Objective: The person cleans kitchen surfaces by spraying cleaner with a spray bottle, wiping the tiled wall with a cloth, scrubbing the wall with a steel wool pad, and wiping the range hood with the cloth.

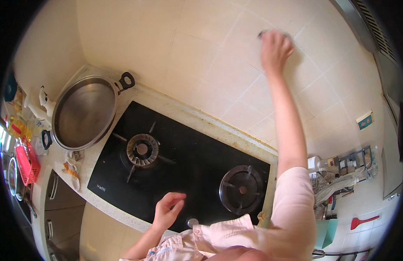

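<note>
High on the beige tiled wall, my right hand is pressed close to the tiles with its fingers bent. A small dark scrubbing pad or similar thing shows at the edge of its fingers; blur and the hand hide most of it. My left hand hovers over the front of the black glass gas hob, loosely curled, thumb apart from the fingers, nothing visible in it. The hob has a left burner and a right burner. A control knob lies near my left hand.
A wide steel pan with black loop handles stands on the counter left of the hob. Near it are a cloth, white spray bottles and a red plastic basket. A range hood juts out upper right; a rack holds jars.
</note>
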Action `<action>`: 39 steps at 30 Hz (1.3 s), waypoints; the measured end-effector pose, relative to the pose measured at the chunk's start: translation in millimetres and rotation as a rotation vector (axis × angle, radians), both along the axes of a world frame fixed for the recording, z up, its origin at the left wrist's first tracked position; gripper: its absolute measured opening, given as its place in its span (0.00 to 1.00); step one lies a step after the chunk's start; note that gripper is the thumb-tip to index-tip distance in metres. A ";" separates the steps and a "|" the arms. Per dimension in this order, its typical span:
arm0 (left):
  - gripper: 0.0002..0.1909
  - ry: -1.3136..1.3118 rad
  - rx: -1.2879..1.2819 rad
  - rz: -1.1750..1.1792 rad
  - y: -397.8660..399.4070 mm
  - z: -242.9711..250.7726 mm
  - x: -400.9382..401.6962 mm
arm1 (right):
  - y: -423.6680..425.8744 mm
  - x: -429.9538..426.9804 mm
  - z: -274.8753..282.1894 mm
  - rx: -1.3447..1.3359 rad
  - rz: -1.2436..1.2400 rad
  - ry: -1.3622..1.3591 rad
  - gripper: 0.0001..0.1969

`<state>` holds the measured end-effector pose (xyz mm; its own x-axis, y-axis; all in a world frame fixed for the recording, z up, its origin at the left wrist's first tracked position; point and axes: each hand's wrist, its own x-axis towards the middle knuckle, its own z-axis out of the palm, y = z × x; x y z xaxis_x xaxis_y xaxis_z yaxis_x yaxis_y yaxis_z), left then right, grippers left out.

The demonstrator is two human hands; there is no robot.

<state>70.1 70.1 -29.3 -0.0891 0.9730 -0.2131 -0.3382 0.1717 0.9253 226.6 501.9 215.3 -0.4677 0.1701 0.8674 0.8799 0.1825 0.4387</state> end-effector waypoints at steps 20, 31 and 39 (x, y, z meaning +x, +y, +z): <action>0.08 -0.050 0.009 0.106 -11.3 2.9 -39.0 | 11.2 -26.4 -85.2 -0.088 -0.014 -0.438 0.08; 0.07 -0.096 0.062 0.106 -2.6 7.9 -34.5 | 12.9 -40.9 -130.8 -0.319 0.277 -0.659 0.08; 0.07 -0.044 0.003 0.199 -15.3 -8.2 -47.8 | 22.4 -102.1 -50.4 0.049 0.061 -0.186 0.06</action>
<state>22.3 54.8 -37.4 -0.2706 0.9376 -0.2185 -0.4051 0.0950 0.9093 124.5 524.3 164.9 -0.6290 0.0966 0.7713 0.7707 0.2074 0.6025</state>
